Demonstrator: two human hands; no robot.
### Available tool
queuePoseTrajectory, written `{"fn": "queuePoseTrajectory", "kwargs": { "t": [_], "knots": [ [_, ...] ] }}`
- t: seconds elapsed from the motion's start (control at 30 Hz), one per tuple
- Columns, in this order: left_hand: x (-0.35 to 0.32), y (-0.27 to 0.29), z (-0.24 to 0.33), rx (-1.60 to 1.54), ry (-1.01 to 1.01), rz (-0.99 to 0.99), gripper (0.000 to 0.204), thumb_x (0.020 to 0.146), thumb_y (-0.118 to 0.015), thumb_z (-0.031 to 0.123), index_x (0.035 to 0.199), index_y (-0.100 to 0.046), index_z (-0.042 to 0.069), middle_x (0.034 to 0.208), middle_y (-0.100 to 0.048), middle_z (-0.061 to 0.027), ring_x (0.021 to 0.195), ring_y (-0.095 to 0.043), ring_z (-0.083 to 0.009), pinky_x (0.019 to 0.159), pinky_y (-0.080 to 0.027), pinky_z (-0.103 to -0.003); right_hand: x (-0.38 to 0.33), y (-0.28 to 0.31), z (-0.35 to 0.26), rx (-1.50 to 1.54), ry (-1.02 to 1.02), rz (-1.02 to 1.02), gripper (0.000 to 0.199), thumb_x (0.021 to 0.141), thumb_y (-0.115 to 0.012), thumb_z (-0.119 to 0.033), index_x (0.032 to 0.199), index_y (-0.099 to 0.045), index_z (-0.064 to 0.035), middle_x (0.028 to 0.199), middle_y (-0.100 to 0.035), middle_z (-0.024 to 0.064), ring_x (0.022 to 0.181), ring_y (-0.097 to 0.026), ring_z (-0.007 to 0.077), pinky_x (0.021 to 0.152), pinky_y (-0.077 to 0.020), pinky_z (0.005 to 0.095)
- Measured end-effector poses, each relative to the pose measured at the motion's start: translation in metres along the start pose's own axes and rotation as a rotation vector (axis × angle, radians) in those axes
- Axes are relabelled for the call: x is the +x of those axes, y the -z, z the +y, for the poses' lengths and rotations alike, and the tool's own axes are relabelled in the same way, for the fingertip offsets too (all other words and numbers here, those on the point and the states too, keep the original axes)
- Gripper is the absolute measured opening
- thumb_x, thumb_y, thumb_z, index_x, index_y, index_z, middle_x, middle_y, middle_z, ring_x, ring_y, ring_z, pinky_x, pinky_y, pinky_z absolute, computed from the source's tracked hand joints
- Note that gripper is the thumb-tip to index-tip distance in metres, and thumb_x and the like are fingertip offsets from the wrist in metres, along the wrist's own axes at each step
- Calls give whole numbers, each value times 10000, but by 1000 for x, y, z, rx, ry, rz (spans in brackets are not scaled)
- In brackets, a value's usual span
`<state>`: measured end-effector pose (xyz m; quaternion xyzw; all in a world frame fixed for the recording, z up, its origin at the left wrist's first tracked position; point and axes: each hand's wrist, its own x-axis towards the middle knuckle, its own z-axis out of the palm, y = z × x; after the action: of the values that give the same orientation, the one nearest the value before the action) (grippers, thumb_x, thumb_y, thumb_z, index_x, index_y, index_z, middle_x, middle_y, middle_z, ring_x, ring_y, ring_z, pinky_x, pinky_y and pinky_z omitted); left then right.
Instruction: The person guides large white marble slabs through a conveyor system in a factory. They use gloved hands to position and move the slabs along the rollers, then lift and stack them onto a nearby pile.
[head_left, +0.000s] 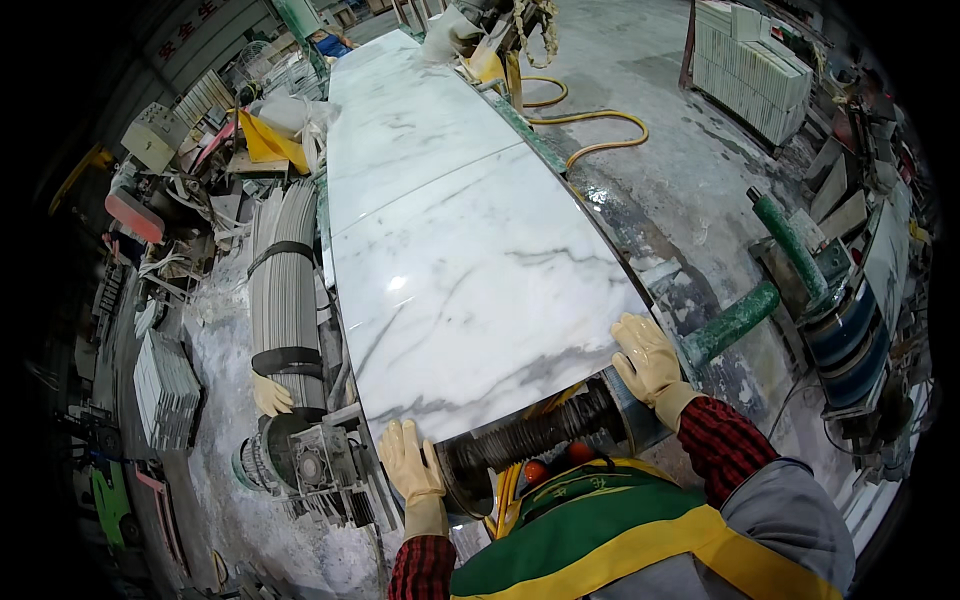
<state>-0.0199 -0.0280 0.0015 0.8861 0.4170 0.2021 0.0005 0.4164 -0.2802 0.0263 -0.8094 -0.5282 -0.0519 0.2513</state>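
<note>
The near slab, white stone with grey veining and a polished face, lies flat directly ahead of the person, in front of and between the two hands. A thin seam divides it from the far slab; together they form one run whose long axis extends from near to far, leaning slightly left at the far end. The left hand, gloved, is at the near left corner, fingers extended and resting at the edge, thumb apart. The right hand, also gloved, is at the near right corner, fingers extended over the edge. Neither hand is clamped on the stone, so far as can be seen; pressure and any contact beneath cannot be told. Neither is clearly nearer the slab: each attends its own corner, though the near edge slants, the right corner sitting farther from the body than the left. A dark ribbed roller is exposed below that edge, between the hands. A green tube stands just right of the right hand; a motor unit lies left of the left hand.
</note>
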Motion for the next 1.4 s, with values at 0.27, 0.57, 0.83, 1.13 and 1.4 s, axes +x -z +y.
{"fn": "queuePoseTrajectory", "kwargs": {
  "t": [0.27,0.57,0.83,1.13,1.4],
  "knots": [
    [-3,1,2,-7,57,-58,544,1071,-692,207,1594,-620,76,1678,-558,-264,1566,-491,-461,1361,-292,-589,-3,3,-1,0,8,13,513,1006,-747,-246,1477,-678,-55,1558,-644,256,1475,-566,460,1299,-407,552],
    [-2,9,8,-27,-18,25,593,974,-782,149,1535,-624,45,1571,-615,-295,1475,-546,-506,1298,-363,-618,-5,9,-7,19,-8,11,498,1005,-740,-233,1458,-683,-35,1545,-650,263,1464,-570,476,1295,-406,564],
    [-6,6,5,19,-44,43,584,980,-774,146,1535,-615,59,1561,-617,-286,1452,-562,-492,1270,-390,-628,-8,5,-5,3,22,33,516,1004,-739,-231,1478,-678,-36,1537,-651,280,1440,-579,492,1287,-407,575],
    [-12,2,2,3,-38,54,589,986,-771,154,1545,-616,51,1570,-616,-286,1450,-561,-502,1272,-382,-635,-12,6,-3,-5,25,16,518,1011,-712,-243,1478,-668,-23,1539,-641,291,1439,-573,500,1287,-402,581],
    [-17,3,3,-10,-22,39,567,1009,-754,181,1546,-623,54,1591,-610,-289,1479,-549,-506,1299,-360,-634,-14,8,-6,-7,28,14,530,1003,-712,-227,1483,-649,-12,1529,-634,303,1429,-567,516,1273,-410,586]
  ]
}}
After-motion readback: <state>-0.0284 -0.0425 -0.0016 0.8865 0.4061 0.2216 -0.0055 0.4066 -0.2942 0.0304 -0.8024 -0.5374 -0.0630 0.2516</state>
